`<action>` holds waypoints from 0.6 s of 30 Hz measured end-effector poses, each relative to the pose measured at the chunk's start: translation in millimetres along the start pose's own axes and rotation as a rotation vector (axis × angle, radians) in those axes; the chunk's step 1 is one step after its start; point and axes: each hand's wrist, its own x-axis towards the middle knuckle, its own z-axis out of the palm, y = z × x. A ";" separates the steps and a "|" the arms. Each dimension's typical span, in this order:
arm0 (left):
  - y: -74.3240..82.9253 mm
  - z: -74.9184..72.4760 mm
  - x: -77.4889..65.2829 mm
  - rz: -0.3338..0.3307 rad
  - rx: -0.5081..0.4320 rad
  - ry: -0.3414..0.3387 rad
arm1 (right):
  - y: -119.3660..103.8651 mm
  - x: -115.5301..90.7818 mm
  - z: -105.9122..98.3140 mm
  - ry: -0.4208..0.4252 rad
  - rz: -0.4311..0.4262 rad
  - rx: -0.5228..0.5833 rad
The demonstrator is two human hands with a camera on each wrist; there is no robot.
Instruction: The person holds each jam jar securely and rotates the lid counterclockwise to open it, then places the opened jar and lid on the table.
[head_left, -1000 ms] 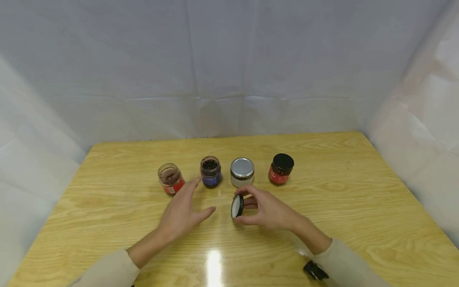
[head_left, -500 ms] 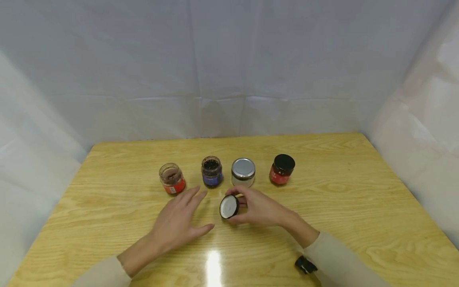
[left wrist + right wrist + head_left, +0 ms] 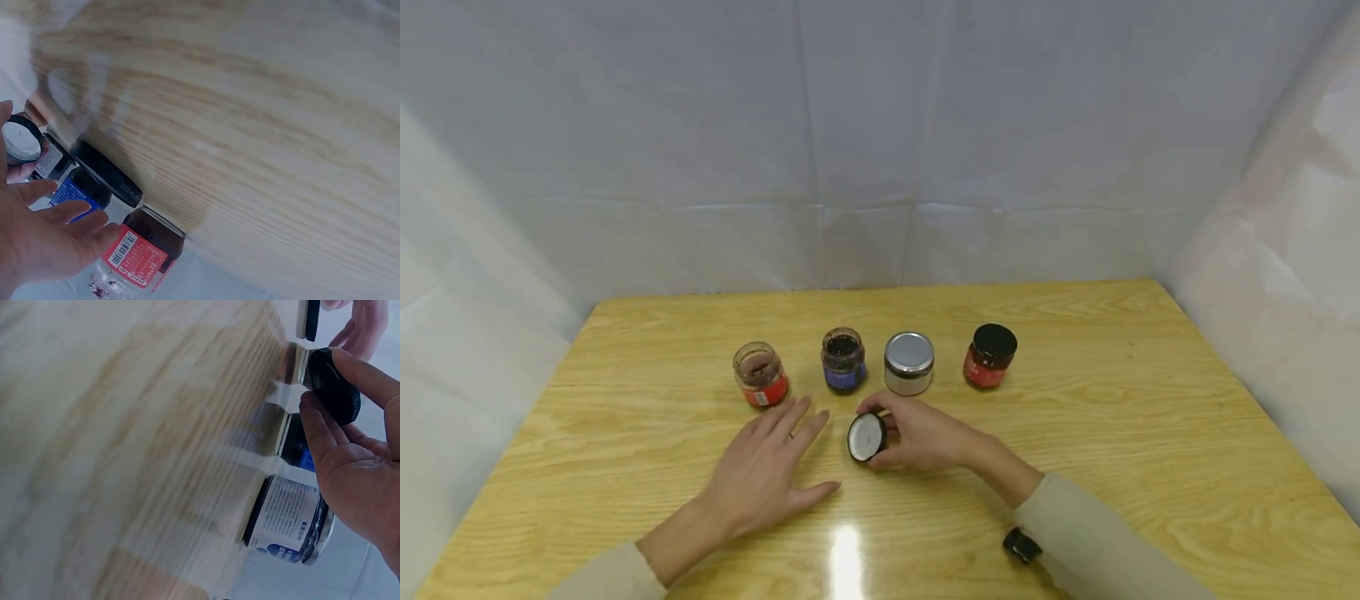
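My right hand (image 3: 917,432) pinches a black jar lid (image 3: 867,437) by its rim, just above the table. The lid stands tilted on edge, its white inside facing left; the right wrist view shows its dark outer face. Fingers spread, my left hand (image 3: 756,475) hovers low over the table and holds nothing. Another dark lid (image 3: 106,174) shows close to the left fingers in the left wrist view; the hand hides it in the head view. Behind the hands are a lidless red-label jar (image 3: 762,377) and a lidless blue-label jar (image 3: 843,362).
Farther right in the row stand a silver-lidded jar (image 3: 908,364) and a black-lidded jar with a red label (image 3: 990,357). A small black object (image 3: 1022,546) is beside the right sleeve. The wooden table (image 3: 1135,450) meets pale sheeting (image 3: 865,150) at its back and sides.
The right hand has moved left with the lid, whose white inside has turned more toward the head camera. The left hand has drawn back a little to the lower left.
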 end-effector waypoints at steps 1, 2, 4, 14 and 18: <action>-0.5 0.6 -0.5 0.005 0.007 -0.003 | -0.1 0.8 0.5 -0.002 -0.002 -0.018; -0.9 1.1 -0.8 0.009 0.014 -0.005 | -0.7 1.3 0.9 -0.003 -0.004 -0.032; -1.5 1.9 -1.7 0.014 0.021 -0.013 | -1.4 2.5 1.6 -0.006 -0.010 -0.062; -4.0 4.1 -6.3 0.031 0.030 -0.028 | -4.2 6.3 3.5 -0.012 -0.033 -0.190; -4.4 5.0 -7.0 0.029 0.029 -0.030 | -3.2 8.4 5.6 -0.008 -0.031 -0.247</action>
